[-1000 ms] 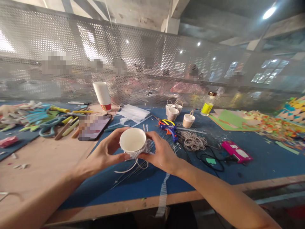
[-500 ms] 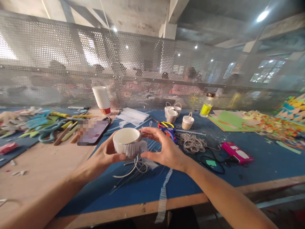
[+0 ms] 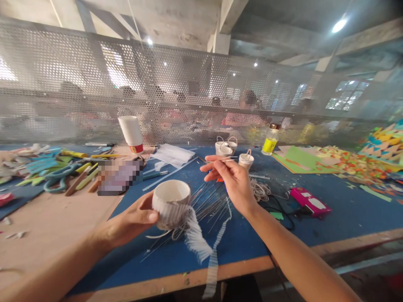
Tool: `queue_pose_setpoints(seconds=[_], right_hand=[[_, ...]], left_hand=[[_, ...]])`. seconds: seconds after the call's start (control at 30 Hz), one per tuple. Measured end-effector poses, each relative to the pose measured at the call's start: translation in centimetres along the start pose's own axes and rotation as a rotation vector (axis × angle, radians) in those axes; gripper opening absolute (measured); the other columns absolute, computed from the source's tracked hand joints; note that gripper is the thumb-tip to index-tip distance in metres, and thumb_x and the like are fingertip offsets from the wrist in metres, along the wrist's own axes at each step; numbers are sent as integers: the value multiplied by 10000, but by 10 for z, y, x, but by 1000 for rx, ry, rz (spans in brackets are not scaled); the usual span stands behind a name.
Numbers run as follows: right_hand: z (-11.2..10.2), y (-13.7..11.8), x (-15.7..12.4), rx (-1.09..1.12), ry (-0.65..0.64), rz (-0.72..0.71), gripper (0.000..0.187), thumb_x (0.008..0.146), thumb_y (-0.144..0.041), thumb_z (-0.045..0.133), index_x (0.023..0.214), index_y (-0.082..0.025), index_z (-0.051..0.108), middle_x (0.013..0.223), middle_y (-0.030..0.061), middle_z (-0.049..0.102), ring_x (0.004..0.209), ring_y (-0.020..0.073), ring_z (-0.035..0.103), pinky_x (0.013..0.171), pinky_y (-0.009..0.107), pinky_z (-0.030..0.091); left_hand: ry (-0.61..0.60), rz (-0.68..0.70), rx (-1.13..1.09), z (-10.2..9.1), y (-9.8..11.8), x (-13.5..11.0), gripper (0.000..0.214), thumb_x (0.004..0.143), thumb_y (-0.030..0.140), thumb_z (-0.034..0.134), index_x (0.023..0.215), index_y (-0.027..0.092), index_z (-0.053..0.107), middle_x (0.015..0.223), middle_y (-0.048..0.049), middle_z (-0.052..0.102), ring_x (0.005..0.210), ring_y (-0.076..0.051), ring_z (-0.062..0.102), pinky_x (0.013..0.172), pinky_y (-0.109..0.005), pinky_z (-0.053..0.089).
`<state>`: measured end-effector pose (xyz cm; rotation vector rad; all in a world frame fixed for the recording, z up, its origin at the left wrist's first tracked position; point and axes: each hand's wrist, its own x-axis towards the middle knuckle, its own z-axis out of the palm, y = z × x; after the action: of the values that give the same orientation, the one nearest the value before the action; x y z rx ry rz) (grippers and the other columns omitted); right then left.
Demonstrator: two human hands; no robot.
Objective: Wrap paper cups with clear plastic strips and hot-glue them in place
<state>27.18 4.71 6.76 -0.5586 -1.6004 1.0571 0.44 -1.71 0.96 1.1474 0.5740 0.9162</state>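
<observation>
My left hand (image 3: 134, 220) is closed around the side of a small white cup (image 3: 171, 218), its thumb pressed on the front. Pleated whitish material wraps the cup's outside. From its right side a pleated white strip (image 3: 197, 239) trails down, and a length of it hangs over the table's front edge. My right hand (image 3: 233, 180), raised right of the cup, pinches a thin wire-like stick (image 3: 231, 158) lying nearly level. Beneath and beside the cup are several thin wires (image 3: 208, 205) and pale cord (image 3: 179, 231).
Behind my right hand stand small handled buckets (image 3: 245, 160) and a yellow-labelled bottle (image 3: 270, 142). Coiled cord (image 3: 260, 188) and a pink box (image 3: 310, 202) lie right. Stacked paper cups (image 3: 130, 132), scissors (image 3: 56, 180) and a phone (image 3: 118, 180) are left. Perforated metal screen (image 3: 189, 100) behind.
My right hand has left the cup's side and moved up and right, now with a thin stick in its fingers. The cup has shifted slightly right and down; its pleated strip now hangs loose.
</observation>
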Motion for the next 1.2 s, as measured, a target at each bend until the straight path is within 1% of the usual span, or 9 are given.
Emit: queue_pose_setpoints(seconds=[0.07,0.17,0.27,0.37,0.53,0.6,0.77,1.0,1.2], right_hand=[[0,-1,0,-23,-8,-69,200,999,-350,579,1073,-251,737,1071,31,745,732,114,679,731,304,600],[2,-2,-1,-5,-31,-148,146,969,-303,633,996,-254,767,1099,24,730,795,112,656,758,286,585],[6,-3,-4,29,-94,-75,145,955,-323,653,986,-238,767,990,25,747,789,123,681,767,292,598],[9,-4,-9,-10,-198,-7,150,940,-351,674,983,-236,760,917,18,757,755,133,698,748,304,613],[12,-7,-11,-199,-268,-190,90,937,-299,687,941,-266,770,1005,10,759,958,163,698,915,354,592],[13,-8,-11,-234,-276,-213,80,933,-279,692,950,-267,769,996,4,762,973,163,699,940,357,584],[13,-3,-10,-273,-251,-250,66,931,-262,695,950,-241,755,984,9,769,943,152,710,893,331,584],[12,5,-6,-449,-236,-395,88,966,-237,643,924,-225,719,925,23,763,897,162,701,880,353,564],[11,3,-8,-603,-247,-474,68,982,-250,626,936,-224,668,917,16,741,899,165,671,883,357,520]], left_hand=[[20,-29,63,2,1,1,821,683,351,835,1421,181,518,1359,-159,647,1245,-375,580,1037,-450,450],[36,-47,126,3,1,1,816,658,351,853,1392,186,536,1313,-144,663,1203,-361,594,988,-422,462],[26,-53,161,1,0,0,797,669,335,844,1388,196,531,1253,-118,678,1129,-329,617,946,-397,468],[29,-41,179,2,-1,-1,809,684,326,829,1413,216,498,1215,-92,686,1083,-297,620,887,-347,472],[38,-40,231,7,1,1,885,669,342,839,1454,244,443,1195,-67,685,1079,-281,602,838,-303,461],[35,-41,249,9,2,2,880,665,355,842,1447,234,455,1187,-72,683,1077,-284,598,837,-303,457],[34,-76,272,14,5,2,856,655,367,854,1419,234,491,1192,-88,674,1052,-282,612,820,-297,457],[45,-67,285,7,1,-1,874,659,355,857,1434,249,465,1232,-103,654,1098,-299,611,867,-322,473],[49,-38,288,9,1,1,858,651,314,856,1418,255,477,1225,-59,652,1070,-265,604,862,-297,461]])
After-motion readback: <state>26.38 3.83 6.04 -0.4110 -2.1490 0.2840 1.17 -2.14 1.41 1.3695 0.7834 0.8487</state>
